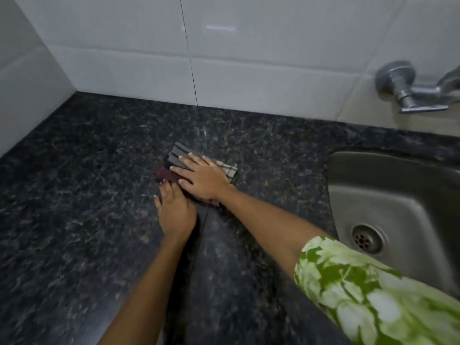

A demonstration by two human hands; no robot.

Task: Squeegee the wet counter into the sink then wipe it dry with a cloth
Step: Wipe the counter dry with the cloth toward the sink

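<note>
The right hand (202, 179) lies flat, fingers straight, pressing a folded checked cloth (179, 155) onto the dark speckled worktop (87, 170) at mid-frame: a released grip. The left hand (174, 210) rests just below it, fingertips touching the cloth's near edge, fingers extended. At right, a steel sink (388, 192) holds only its drain (366, 239). A tap (408, 88) juts from the white-tiled wall (249, 46) above.

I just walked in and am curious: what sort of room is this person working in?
Most likely a home kitchen: a dark speckled stone counter, a steel sink set into it, and a wall tap on white tiles.
</note>
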